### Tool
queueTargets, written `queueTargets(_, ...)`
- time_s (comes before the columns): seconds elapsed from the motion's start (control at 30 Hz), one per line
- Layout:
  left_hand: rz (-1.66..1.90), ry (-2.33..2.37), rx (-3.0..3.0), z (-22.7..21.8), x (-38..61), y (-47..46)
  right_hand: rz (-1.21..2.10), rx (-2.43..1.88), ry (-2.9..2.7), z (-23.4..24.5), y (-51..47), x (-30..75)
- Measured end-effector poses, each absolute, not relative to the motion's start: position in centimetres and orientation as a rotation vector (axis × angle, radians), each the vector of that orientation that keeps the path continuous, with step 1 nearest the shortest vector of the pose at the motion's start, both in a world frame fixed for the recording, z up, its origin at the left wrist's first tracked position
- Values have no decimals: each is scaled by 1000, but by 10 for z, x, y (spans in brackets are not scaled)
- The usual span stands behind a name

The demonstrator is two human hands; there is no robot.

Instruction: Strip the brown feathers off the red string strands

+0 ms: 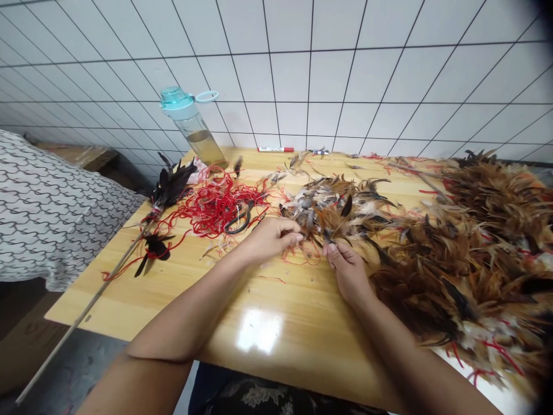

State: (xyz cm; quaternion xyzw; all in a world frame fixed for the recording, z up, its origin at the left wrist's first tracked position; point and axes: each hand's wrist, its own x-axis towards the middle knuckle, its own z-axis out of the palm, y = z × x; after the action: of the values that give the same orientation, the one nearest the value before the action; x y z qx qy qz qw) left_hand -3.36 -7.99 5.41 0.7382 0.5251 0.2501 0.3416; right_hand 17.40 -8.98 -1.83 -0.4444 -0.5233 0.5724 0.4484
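Note:
My left hand (pixel 272 236) rests on the wooden table (pixel 242 300) with its fingers pinched on brown feathers at the near edge of a small loose feather pile (pixel 337 207). My right hand (pixel 348 271) lies just right of it, fingers curled and pinching a dark feather from the same pile. A thin red string loop (pixel 302 259) lies on the table between both hands.
A big heap of brown and black feathers (pixel 475 248) covers the table's right side. A tangle of red strings (pixel 216 204) with black scissors (pixel 239 222) lies left of centre. A stick with black feathers (pixel 151 230), a water bottle (pixel 194 127), a red marker (pixel 275 149) and a patterned cloth (pixel 52 213) are also here.

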Motion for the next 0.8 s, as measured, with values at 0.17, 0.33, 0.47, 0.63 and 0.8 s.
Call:
queueTargets(0.17, 914, 1262, 1589, 52, -23, -81, 1354, -1122, -1330, -15, -91, 172)
queueTargets(0.33, 998, 1151, 1271, 41, 1, -88, 1357, -1115, -1315, -19, -90, 167)
queueTargets(0.47, 1027, 1166, 1283, 35, 9, -90, 1386, -1066, -1348, -23, -88, 165)
queueTargets(0.63, 1007, 1292, 1480, 32, 9, -92, 1321, -1086, -1466, -29, -86, 165)
queueTargets(0.8, 999, 1304, 1519, 28, 12, -95, 1236, -1087, -1552, -27, -87, 165)
